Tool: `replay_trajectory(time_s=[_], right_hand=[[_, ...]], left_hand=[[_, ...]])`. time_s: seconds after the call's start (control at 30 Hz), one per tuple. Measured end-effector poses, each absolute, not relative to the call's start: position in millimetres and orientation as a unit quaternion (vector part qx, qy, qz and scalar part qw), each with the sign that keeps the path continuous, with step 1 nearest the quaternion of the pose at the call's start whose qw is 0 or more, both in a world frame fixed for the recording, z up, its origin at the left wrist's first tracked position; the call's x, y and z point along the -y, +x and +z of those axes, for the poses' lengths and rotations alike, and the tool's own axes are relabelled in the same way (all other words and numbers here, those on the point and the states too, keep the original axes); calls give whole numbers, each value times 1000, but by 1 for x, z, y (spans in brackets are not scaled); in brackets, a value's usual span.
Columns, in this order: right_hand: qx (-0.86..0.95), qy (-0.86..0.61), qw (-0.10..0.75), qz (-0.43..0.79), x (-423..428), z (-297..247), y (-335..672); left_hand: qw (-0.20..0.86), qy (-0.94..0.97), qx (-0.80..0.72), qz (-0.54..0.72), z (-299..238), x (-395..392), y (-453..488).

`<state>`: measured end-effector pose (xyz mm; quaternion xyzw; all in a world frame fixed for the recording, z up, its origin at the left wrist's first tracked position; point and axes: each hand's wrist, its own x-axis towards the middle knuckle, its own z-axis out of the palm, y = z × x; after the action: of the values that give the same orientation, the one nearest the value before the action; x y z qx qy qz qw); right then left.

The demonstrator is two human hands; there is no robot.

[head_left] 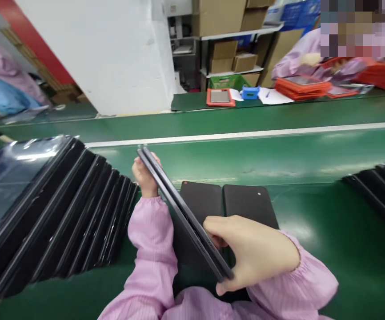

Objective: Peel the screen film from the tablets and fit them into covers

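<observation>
Two thin dark tablets [182, 211] are held together on edge, slanting from upper left to lower right above the bench. At their far upper end my left hand [146, 175] is closed round them, its fingers partly behind. My right hand [246, 249] grips their near lower end, thumb and fingers on opposite sides. Speaker holes show along the narrow edges. Under and behind them lies a black open folio case [250, 204] with two panels, one carrying a small red mark at its corner. The raised tablets hide part of the case's left panel.
Slanted stacks of black, plastic-wrapped flat items [69, 213] stand at left, and more black items [379, 191] at right. Across the green bench [312, 151] are orange-cased tablets [221, 97], a blue tray [250, 92] and a co-worker's pink sleeves [295, 55]. Another person sits at far left.
</observation>
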<state>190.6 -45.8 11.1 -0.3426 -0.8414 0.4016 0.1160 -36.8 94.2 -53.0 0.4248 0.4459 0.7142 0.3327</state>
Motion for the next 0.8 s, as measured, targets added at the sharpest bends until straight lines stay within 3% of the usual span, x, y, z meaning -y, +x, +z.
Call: replay_trajectory(time_s=[0.17,0.5,0.8], right_hand=[[822,-314,50,472,22,-5,176],[807,-241,68,535,5,-7,175],[813,-265,83,512,4,-7,175]], left_hand=[[324,494,-390,706,-80,-109,-47],[324,583,-334,666,-80,-114,-24],[342,570,-372,648,-83,-118,-21]])
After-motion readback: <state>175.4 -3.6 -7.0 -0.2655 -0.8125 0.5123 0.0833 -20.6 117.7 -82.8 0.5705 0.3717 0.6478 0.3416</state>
